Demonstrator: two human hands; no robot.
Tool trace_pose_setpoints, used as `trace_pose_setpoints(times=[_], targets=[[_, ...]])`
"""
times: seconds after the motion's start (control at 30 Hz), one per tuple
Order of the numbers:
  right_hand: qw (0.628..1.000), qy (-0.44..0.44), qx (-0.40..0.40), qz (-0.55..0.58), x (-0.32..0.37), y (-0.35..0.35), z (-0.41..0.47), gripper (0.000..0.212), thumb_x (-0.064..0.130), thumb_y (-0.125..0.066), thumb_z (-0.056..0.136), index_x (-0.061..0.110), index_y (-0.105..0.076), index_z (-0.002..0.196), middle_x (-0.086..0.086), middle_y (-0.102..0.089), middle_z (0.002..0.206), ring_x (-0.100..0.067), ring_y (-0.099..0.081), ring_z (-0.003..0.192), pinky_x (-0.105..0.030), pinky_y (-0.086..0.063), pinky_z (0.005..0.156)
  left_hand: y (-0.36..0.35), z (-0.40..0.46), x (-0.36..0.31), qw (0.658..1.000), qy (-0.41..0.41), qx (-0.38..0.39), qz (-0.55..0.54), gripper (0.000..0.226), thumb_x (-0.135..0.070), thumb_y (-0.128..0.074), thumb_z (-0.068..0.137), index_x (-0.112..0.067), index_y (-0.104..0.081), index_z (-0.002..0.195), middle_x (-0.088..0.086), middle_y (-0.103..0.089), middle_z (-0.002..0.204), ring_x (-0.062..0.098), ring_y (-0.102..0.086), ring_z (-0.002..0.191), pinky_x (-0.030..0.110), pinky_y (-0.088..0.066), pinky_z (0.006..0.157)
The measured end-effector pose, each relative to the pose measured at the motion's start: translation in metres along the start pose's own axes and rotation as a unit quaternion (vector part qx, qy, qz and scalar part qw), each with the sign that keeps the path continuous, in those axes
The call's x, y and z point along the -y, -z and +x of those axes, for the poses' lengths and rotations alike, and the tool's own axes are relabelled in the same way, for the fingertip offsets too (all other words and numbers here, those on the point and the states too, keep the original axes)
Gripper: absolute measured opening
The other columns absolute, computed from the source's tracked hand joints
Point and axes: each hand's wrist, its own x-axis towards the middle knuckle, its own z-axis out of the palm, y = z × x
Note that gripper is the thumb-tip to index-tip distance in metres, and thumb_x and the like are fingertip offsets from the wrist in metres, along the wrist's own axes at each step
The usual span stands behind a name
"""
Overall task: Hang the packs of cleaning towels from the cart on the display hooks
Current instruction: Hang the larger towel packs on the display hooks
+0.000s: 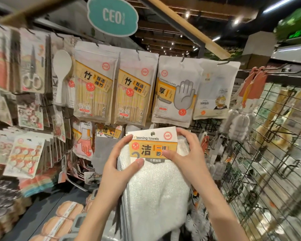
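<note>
You are holding a pack of white terry cleaning towels [153, 174] with a white and orange cardboard header card [153, 145] up in front of the display, both hands on it. Your left hand [119, 164] grips the pack's left edge, fingers curled behind the cloth and the thumb pressed flat on the lower left corner of the card. Your right hand [186, 152] pinches the card's right side, the thumb lying across its printed face and the fingers hooked over its upper right corner. The card's hang hole sits near its top edge, just below the row of goods overhead, and whether it is on a hook you cannot tell from here. Right above the pack hang two clear bags of bamboo sticks with yellow labels [115, 89], side by side, and next to them a white pouch of disposable gloves printed with a grey hand [175, 91]. Behind the pack to the left hangs a grey cloth pack with a similar orange card [108, 134]. A black wire grid panel [268, 153] stands at your right.
</note>
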Motion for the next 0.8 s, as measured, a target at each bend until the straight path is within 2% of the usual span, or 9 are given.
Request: trace_pose_setpoints(times=[0.1,0.17,0.23,0.33,0.43,0.5,0.57,0.7,0.8], targets=[[0.999,0.009,-0.016,0.03,0.005,0.004,0.0,0.05,0.011,-0.082,0.067,0.038,-0.052,0.096,0.014,-0.059,0.108,-0.001,-0.053,0.105,-0.014,-0.041,0.086,-0.002,0.004,-0.01,1.0,-0.012,0.002,-0.01,0.075,-0.029,-0.076,0.068,-0.057,-0.044,0.13,-0.042,-0.047,0.128,-0.019,-0.042,0.12,0.013,-0.04,0.089],[0.999,0.012,-0.02,0.041,0.006,0.009,0.002,0.045,0.011,-0.082,0.068,0.035,-0.053,0.092,0.011,-0.063,0.103,-0.006,-0.057,0.101,-0.017,-0.045,0.083,-0.004,0.006,-0.013,1.0,-0.015,0.007,-0.006,0.068,-0.031,-0.076,0.067,-0.052,-0.049,0.125,-0.041,-0.05,0.124,-0.019,-0.044,0.118,0.017,-0.037,0.091],[0.998,0.008,-0.027,0.056,0.006,0.013,0.004,0.04,0.01,-0.081,0.069,0.031,-0.054,0.09,0.01,-0.065,0.099,-0.01,-0.06,0.098,-0.03,-0.049,0.087,-0.005,0.007,-0.015,1.0,-0.012,0.012,-0.004,0.057,-0.032,-0.075,0.066,-0.047,-0.054,0.117,-0.039,-0.054,0.119,-0.02,-0.047,0.112,0.015,-0.037,0.087],[0.997,0.007,-0.032,0.072,0.005,0.02,0.008,0.038,0.007,-0.08,0.07,0.028,-0.055,0.089,0.008,-0.066,0.095,-0.013,-0.062,0.096,-0.041,-0.051,0.089,-0.009,0.012,-0.017,1.0,-0.006,0.02,0.007,0.052,-0.035,-0.076,0.064,-0.046,-0.056,0.112,-0.027,-0.057,0.124,-0.013,-0.048,0.116,0.015,-0.038,0.09],[0.995,0.022,-0.04,0.087,0.003,0.026,0.013,0.039,0.005,-0.08,0.07,0.031,-0.055,0.085,0.007,-0.067,0.093,-0.014,-0.063,0.095,-0.035,-0.054,0.082,-0.014,0.016,-0.022,0.999,-0.006,0.03,0.014,0.048,-0.037,-0.076,0.064,-0.05,-0.057,0.105,-0.025,-0.057,0.125,-0.012,-0.047,0.117,0.008,-0.037,0.088],[0.994,0.03,-0.033,0.098,0.004,0.029,0.016,0.039,0.007,-0.08,0.071,0.035,-0.055,0.082,0.011,-0.068,0.092,-0.008,-0.065,0.09,-0.023,-0.056,0.068,-0.013,0.02,-0.024,0.999,-0.005,0.031,0.013,0.047,-0.038,-0.077,0.064,-0.05,-0.057,0.104,-0.024,-0.059,0.121,-0.01,-0.05,0.115,0.011,-0.04,0.087],[0.993,0.034,-0.02,0.115,0.006,0.033,0.019,0.04,0.007,-0.078,0.073,0.039,-0.055,0.079,0.014,-0.069,0.093,-0.003,-0.066,0.088,-0.018,-0.054,0.065,-0.011,0.025,-0.027,0.999,0.001,0.031,0.01,0.046,-0.043,-0.077,0.064,-0.049,-0.058,0.105,-0.025,-0.06,0.118,-0.008,-0.053,0.112,0.014,-0.044,0.085],[0.984,0.017,-0.026,0.175,0.006,0.039,0.026,0.038,0.001,-0.075,0.074,0.03,-0.054,0.084,-0.001,-0.068,0.1,-0.021,-0.067,0.095,-0.039,-0.058,0.077,-0.01,0.033,-0.031,0.999,-0.028,0.033,0.0,0.034,-0.039,-0.072,0.072,-0.037,-0.059,0.104,-0.027,-0.062,0.109,-0.005,-0.056,0.109,0.014,-0.046,0.085],[0.979,0.002,-0.031,0.203,0.004,0.043,0.029,0.035,-0.002,-0.073,0.075,0.023,-0.053,0.088,0.01,-0.068,0.09,-0.018,-0.068,0.09,-0.037,-0.059,0.077,-0.013,0.036,-0.032,0.997,-0.035,0.062,-0.003,0.026,-0.038,-0.072,0.078,-0.033,-0.062,0.101,-0.03,-0.063,0.103,-0.01,-0.058,0.101,0.009,-0.046,0.08]])
